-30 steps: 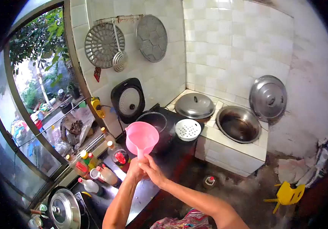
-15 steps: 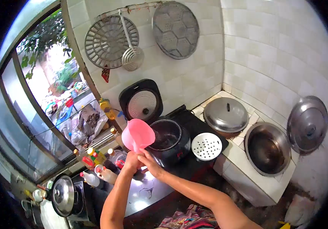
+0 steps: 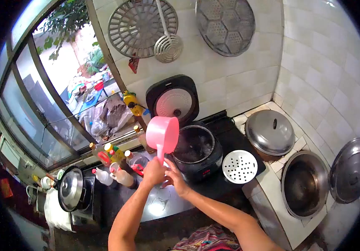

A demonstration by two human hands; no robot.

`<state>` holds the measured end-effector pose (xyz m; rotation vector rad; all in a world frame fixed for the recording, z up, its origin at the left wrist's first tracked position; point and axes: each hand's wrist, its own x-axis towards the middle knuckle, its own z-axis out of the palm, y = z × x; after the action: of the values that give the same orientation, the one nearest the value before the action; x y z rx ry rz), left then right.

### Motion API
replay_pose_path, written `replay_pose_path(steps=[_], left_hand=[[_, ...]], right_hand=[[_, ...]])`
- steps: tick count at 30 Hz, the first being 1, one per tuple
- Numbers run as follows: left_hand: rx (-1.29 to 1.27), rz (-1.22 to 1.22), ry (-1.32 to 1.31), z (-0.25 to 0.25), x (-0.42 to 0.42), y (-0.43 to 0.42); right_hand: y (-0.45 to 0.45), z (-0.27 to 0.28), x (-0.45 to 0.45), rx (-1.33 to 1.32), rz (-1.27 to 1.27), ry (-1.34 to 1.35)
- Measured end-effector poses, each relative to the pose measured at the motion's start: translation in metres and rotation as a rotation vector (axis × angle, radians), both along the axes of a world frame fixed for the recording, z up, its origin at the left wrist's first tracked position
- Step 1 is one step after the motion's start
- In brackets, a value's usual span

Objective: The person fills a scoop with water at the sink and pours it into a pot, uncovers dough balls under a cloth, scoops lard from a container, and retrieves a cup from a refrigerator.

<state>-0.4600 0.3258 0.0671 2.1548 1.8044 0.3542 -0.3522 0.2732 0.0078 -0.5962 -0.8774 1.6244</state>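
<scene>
My left hand (image 3: 154,172) is closed around the handle of a pink plastic water dipper (image 3: 162,133). The dipper is held up beside the rice cooker (image 3: 203,165), its cup tipped with the mouth toward the pot. Close by the left hand is my right hand (image 3: 176,179), its fingers apart and slightly bent; whether a fingertip touches the handle I cannot tell. The cooker's lid (image 3: 175,100) stands raised behind, and dark, wet-looking contents show in the inner pot. A white perforated steamer tray (image 3: 239,166) sits right of the cooker.
Several bottles (image 3: 121,175) line the counter under the window on the left, with a lidded pan (image 3: 70,190) beyond. At right are a domed lid (image 3: 270,131), a large metal wok (image 3: 305,184) and a leaning lid (image 3: 352,169). Steamer racks (image 3: 226,25) hang above.
The dipper has tilted so its side now faces me and its mouth turns toward the cooker. My right hand has come off the handle area, fingers spreading. The camera view has shifted.
</scene>
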Motion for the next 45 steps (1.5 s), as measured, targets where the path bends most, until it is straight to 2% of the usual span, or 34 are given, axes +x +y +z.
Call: replay_pose_path(steps=[3, 8, 12, 15, 16, 17, 19, 22, 23, 25, 28, 29, 32, 34, 35, 36, 37, 39, 41, 43, 45], left_hand=[[0.085, 0.035, 0.169, 0.012, 0.008, -0.013], [0.318, 0.018, 0.225, -0.013, -0.001, -0.021], [0.156, 0.025, -0.05, -0.026, -0.013, -0.035], [0.018, 0.069, -0.89, -0.069, -0.036, -0.05], [-0.234, 0.26, -0.979, -0.027, -0.033, -0.077], [-0.279, 0.338, -1.002, -0.029, -0.04, -0.094], [-0.283, 0.382, -1.215, -0.057, -0.061, -0.133], [-0.32, 0.476, -1.326, -0.087, -0.091, -0.196], [-0.234, 0.477, -1.336, -0.125, -0.104, -0.212], [-0.308, 0.653, -1.357, -0.134, -0.123, -0.235], [-0.305, 0.807, -1.646, -0.171, -0.161, -0.253], [-0.299, 0.824, -1.66, -0.177, -0.175, -0.253], [-0.308, 0.863, -1.745, -0.185, -0.213, -0.253], [-0.396, 0.786, -1.949, -0.207, -0.234, -0.246], [-0.363, 0.786, -1.907, -0.224, -0.238, -0.238], [-0.395, 0.879, -1.78, -0.22, -0.243, -0.231], [-0.414, 0.984, -1.442, -0.218, -0.246, -0.222], [-0.406, 0.983, -1.277, -0.228, -0.254, -0.209], [-0.383, 1.043, -1.237, -0.224, -0.257, -0.205], [-0.375, 1.197, -1.079, -0.23, -0.258, -0.212], [-0.16, 1.286, -0.947, -0.227, -0.259, -0.253]], right_hand=[[0.002, -0.012, -0.002, 0.017, -0.011, 0.001], [-0.002, -0.005, -0.004, 0.109, -0.041, -0.087], [-0.007, -0.02, -0.015, 0.236, -0.149, -0.108], [-0.035, -0.006, -0.014, 0.266, -0.078, -0.384], [-0.043, -0.017, -0.019, 0.298, -0.046, -0.4], [-0.053, -0.021, -0.023, 0.327, -0.038, -0.43], [-0.078, -0.028, -0.038, 0.397, 0.001, -0.48], [-0.12, -0.056, -0.066, 0.161, 0.265, -0.315], [-0.13, -0.066, -0.074, 0.128, 0.343, -0.364], [-0.145, -0.088, -0.093, 0.065, 0.479, -0.47], [-0.166, -0.11, -0.127, 0.135, 0.438, -0.754], [-0.171, -0.117, -0.138, 0.193, 0.414, -0.843], [-0.189, -0.136, -0.158, 0.137, 0.455, -0.811], [-0.199, -0.146, -0.168, 0.054, 0.539, -0.763], [-0.204, -0.154, -0.169, 0.061, 0.546, -0.744], [-0.209, -0.147, -0.174, -0.001, 0.592, -0.745], [-0.215, -0.139, -0.178, -0.066, 0.633, -0.752], [-0.228, -0.139, -0.183, -0.138, 0.695, -0.723], [-0.234, -0.14, -0.191, -0.173, 0.766, -0.735], [-0.237, -0.144, -0.19, -0.17, 0.879, -0.78], [-0.242, -0.139, -0.196, -0.134, 1.012, -0.801]])
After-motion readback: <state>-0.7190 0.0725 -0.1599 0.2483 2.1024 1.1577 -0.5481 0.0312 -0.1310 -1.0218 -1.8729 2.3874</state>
